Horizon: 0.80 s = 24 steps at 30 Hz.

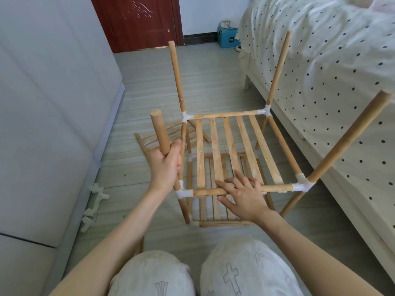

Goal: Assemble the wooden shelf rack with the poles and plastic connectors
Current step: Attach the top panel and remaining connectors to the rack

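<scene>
Two slatted tiers of the rack (233, 150) stand joined on the floor; three top poles are in. Her left hand (165, 165) grips the fourth pole (159, 133) by its corner connector (182, 192), still unseated; right hand (241, 195) rests flat, fingers spread, on the front rail (275, 188).

Half-built rack (230, 146): slatted wooden shelf under right hand (241, 197), white plastic connectors (302, 184) at its corners, three poles upright. Loose pole (159, 133) gripped upright in left hand (165, 165), just above near-left connector (181, 192).
</scene>
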Available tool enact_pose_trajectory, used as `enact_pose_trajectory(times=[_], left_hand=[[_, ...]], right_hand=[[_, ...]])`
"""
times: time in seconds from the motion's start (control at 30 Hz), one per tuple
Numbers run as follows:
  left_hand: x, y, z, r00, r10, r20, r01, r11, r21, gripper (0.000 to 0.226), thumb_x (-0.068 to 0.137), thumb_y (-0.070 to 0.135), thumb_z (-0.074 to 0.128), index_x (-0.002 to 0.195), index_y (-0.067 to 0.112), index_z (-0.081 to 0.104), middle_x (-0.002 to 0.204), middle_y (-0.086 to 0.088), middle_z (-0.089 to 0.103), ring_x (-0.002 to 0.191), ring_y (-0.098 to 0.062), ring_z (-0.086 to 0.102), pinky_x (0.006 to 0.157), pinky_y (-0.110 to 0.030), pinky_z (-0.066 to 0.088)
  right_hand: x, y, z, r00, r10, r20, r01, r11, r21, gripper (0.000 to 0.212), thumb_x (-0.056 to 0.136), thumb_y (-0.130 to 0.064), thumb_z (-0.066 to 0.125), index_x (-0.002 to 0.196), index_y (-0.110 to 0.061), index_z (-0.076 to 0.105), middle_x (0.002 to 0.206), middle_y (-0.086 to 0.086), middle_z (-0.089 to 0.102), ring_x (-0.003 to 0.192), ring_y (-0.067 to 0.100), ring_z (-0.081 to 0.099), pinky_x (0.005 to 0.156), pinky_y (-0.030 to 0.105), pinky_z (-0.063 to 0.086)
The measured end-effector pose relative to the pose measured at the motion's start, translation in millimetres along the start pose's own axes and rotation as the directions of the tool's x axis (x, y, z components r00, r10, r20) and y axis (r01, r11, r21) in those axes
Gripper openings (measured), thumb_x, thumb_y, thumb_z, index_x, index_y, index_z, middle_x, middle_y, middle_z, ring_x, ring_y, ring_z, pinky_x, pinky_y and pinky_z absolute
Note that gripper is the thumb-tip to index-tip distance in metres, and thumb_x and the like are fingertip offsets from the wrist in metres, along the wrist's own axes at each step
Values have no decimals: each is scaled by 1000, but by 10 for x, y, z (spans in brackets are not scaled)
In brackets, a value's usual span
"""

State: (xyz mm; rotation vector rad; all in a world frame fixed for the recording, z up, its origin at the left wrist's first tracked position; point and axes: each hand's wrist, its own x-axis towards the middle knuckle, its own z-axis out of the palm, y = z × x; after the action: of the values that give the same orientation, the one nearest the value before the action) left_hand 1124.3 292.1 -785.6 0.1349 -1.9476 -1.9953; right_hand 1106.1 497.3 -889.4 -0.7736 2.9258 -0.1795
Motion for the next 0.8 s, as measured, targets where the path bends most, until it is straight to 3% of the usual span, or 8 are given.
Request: enact_pose_trajectory(times=[0.1,0.27,0.4,0.43,0.57,0.67,0.73,0.8], left_hand=[[-43,22,27,1000,3,-12,-3,1000,20,59,96,13,48,39,24,39,38,9,31,34,-7,26,38,-18,22],[-152,90,14,960,-48,275,15,993,120,44,91,39,53,49,27,50,47,9,40,48,-11,40,55,-22,39],[-256,-6,20,873,-117,473,-59,938,341,4,83,42,60,81,44,57,82,21,59,83,0,58,83,-18,46],[-249,-44,-3,848,-158,505,-72,911,405,15,83,38,61,93,47,54,100,25,59,99,6,55,94,-21,42],[-124,-240,-125,777,-273,567,-283,654,702,61,93,15,52,146,28,25,153,8,20,142,-9,18,114,-25,14],[23,-440,-170,720,-477,504,-357,368,859,79,93,4,43,150,27,-7,157,5,-16,145,-16,-9,118,-33,4],[119,-519,-155,698,-544,467,-402,242,883,84,91,0,39,147,29,-17,154,1,-26,143,-17,-20,117,-37,-2],[205,-580,-126,696,-546,466,-461,157,873,88,88,-4,38,146,30,-18,153,0,-29,141,-17,-24,116,-38,-5]], right_hand=[[8,14,-19,1000,24,-13,-22,994,108,45,92,-61,24,134,-51,38,135,-19,46,144,12,9,107,41,5],[99,252,-197,1000,22,17,-26,975,220,39,85,-66,41,120,-53,54,135,-22,48,140,3,14,107,31,2],[212,523,-420,986,-8,164,-33,969,244,35,85,-55,52,119,-49,56,151,-13,28,143,9,7,115,37,-4],[214,552,-457,987,11,163,-53,966,255,33,86,-51,53,119,-46,57,153,-11,25,144,12,5,116,40,-5],[96,551,-448,983,186,-10,-180,964,193,36,93,-34,52,129,-30,55,155,5,20,145,25,6,118,43,1],[-14,396,-387,943,332,-3,-305,871,385,41,95,-27,51,134,-15,48,154,13,15,143,30,17,118,39,16],[-57,272,-321,946,317,68,-314,845,433,45,96,-31,48,137,-14,40,155,13,8,133,31,37,112,39,31],[-63,214,-272,943,320,96,-328,838,436,54,96,-36,46,143,-17,28,157,12,-7,130,32,42,109,36,34]])
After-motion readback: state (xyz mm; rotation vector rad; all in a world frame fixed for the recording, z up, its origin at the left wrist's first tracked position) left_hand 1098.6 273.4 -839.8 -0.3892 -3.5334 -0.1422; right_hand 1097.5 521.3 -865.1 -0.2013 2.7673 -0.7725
